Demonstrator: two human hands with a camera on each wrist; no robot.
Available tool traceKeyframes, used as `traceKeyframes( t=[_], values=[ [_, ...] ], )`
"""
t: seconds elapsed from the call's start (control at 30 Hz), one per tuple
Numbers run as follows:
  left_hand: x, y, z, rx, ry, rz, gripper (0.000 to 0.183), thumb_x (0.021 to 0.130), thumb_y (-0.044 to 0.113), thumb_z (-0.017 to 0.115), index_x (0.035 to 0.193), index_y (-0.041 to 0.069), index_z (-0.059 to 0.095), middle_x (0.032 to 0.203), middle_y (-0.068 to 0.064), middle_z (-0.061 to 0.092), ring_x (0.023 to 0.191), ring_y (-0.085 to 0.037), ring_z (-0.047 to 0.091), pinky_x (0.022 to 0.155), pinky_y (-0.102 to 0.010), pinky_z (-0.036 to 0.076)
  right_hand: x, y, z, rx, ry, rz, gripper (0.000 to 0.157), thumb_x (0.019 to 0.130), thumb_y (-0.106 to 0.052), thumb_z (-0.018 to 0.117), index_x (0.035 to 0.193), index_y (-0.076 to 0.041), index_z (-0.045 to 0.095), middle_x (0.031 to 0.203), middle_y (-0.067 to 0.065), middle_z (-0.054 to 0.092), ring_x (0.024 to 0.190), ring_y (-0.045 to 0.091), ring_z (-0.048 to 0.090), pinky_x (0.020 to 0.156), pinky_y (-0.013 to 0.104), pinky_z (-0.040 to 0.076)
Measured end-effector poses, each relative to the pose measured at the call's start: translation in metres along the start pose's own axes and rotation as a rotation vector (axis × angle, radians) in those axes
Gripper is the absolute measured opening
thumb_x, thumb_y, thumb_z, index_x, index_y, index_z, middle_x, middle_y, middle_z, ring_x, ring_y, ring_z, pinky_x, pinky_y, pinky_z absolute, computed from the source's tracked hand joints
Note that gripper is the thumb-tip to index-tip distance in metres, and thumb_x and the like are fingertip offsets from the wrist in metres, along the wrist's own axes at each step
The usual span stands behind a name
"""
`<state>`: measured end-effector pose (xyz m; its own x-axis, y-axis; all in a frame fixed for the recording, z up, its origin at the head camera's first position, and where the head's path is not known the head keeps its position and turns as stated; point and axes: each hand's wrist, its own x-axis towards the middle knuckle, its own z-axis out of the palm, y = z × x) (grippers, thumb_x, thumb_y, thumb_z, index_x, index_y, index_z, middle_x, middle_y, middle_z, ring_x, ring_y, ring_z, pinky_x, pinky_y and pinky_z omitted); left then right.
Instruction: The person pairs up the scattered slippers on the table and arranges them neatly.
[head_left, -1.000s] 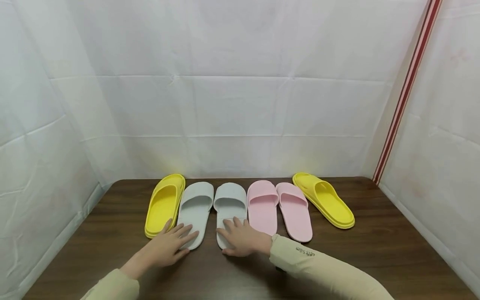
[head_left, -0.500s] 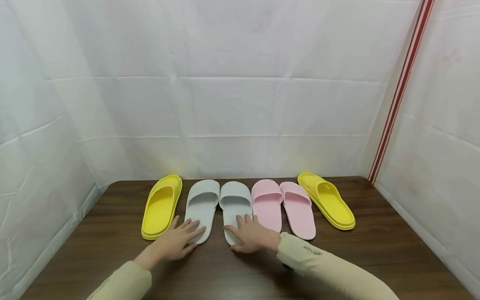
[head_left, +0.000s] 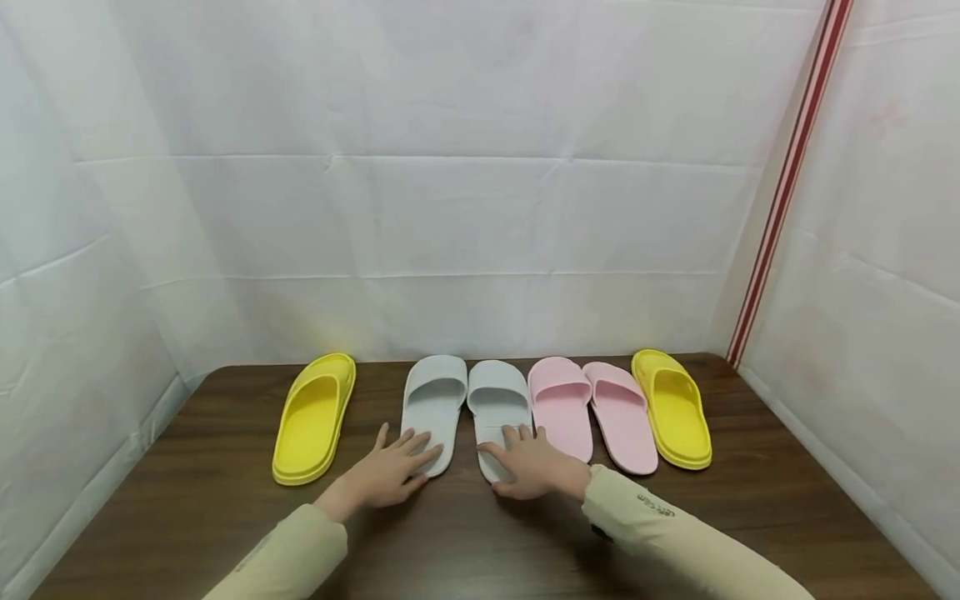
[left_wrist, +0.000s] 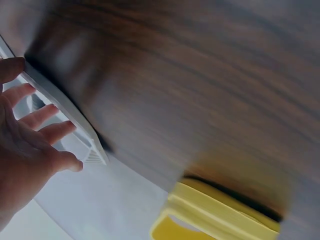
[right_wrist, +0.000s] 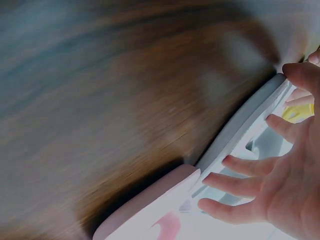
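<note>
A: Where are the white slippers and the hands?

B: Side by side mid-table, toes toward the white curtain [head_left: 450,217]. The person's left hand [head_left: 390,471], fingers spread, rests on the heel end of the left white slipper [head_left: 433,408]; the right hand [head_left: 531,464], also spread, rests on that of the right white slipper [head_left: 498,404]. Neither pinches anything; how hard they press cannot be told.

A: How would the slippers handle?

B: Probably light, with soft, springy soles; nothing fragile. Flat palms could slide them over the smooth wood-grain table [head_left: 450,550]; for lifting, the arched strap looks the best hold.

A: What stands around them?

B: On the right, the inner pink slipper [head_left: 561,417] sits close against the white pair, blocking that side. Beyond it are the outer pink slipper [head_left: 624,421] and right yellow slipper [head_left: 675,412], closely packed. The left yellow slipper [head_left: 311,421] lies apart, leaving bare wood between.
</note>
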<state>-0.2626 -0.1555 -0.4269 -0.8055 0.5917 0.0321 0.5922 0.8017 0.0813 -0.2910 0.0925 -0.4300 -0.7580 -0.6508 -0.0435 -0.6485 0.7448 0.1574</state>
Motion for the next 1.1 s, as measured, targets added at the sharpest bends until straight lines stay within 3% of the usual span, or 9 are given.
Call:
traceKeyframes(
  t=[0.37,0.57,0.7,0.83,0.93,1.1],
  values=[
    [0.015,0.015,0.002,0.041,-0.01,-0.022,0.044,0.091,0.03,0.048,0.132,0.015,0.044,0.137,-0.012,0.041,0.125,-0.038,0.039,0.101,-0.064,0.015,-0.008,0.012,0.001,0.051,0.044,-0.002,0.057,0.081,-0.046,0.054,0.132,-0.028,0.038,0.117,0.018,0.044,0.104,0.034,0.045,0.077,0.047,0.036],
    [0.016,0.017,0.002,0.042,-0.011,-0.036,0.044,0.091,0.032,0.047,0.133,0.018,0.043,0.138,-0.01,0.039,0.127,-0.035,0.038,0.1,-0.065,0.015,-0.016,0.025,0.004,0.155,0.077,-0.003,0.054,0.085,-0.043,0.051,0.133,-0.022,0.037,0.128,0.019,0.041,0.113,0.037,0.043,0.079,0.051,0.036],
    [0.017,0.017,0.005,0.035,-0.007,-0.039,0.045,0.092,0.034,0.045,0.134,0.021,0.042,0.14,-0.009,0.038,0.128,-0.034,0.036,0.101,-0.065,0.013,-0.035,0.05,0.008,0.21,0.198,0.012,0.054,0.087,-0.037,0.051,0.134,-0.016,0.037,0.134,0.02,0.038,0.121,0.037,0.04,0.083,0.057,0.036],
    [0.013,0.017,0.005,0.014,0.009,-0.025,0.044,0.091,0.034,0.046,0.133,0.021,0.043,0.139,-0.01,0.039,0.127,-0.035,0.037,0.101,-0.066,0.011,-0.063,0.076,0.016,0.187,0.276,0.075,0.054,0.086,-0.032,0.054,0.134,-0.013,0.038,0.134,0.02,0.04,0.122,0.035,0.04,0.083,0.058,0.037],
    [0.006,0.015,0.003,0.012,0.039,-0.011,0.044,0.091,0.033,0.047,0.133,0.02,0.044,0.138,-0.012,0.04,0.127,-0.037,0.036,0.1,-0.066,0.01,-0.083,0.094,0.021,0.143,0.272,0.13,0.054,0.086,-0.029,0.055,0.134,-0.01,0.039,0.133,0.02,0.041,0.119,0.036,0.042,0.082,0.057,0.038],
    [-0.005,0.005,-0.003,0.03,0.098,-0.038,0.046,0.091,0.034,0.047,0.133,0.016,0.043,0.137,-0.013,0.041,0.128,-0.037,0.034,0.101,-0.065,0.01,-0.11,0.118,0.026,0.094,0.195,0.21,0.053,0.084,-0.024,0.056,0.131,-0.004,0.04,0.13,0.021,0.043,0.116,0.039,0.043,0.08,0.059,0.038]
  ],
)
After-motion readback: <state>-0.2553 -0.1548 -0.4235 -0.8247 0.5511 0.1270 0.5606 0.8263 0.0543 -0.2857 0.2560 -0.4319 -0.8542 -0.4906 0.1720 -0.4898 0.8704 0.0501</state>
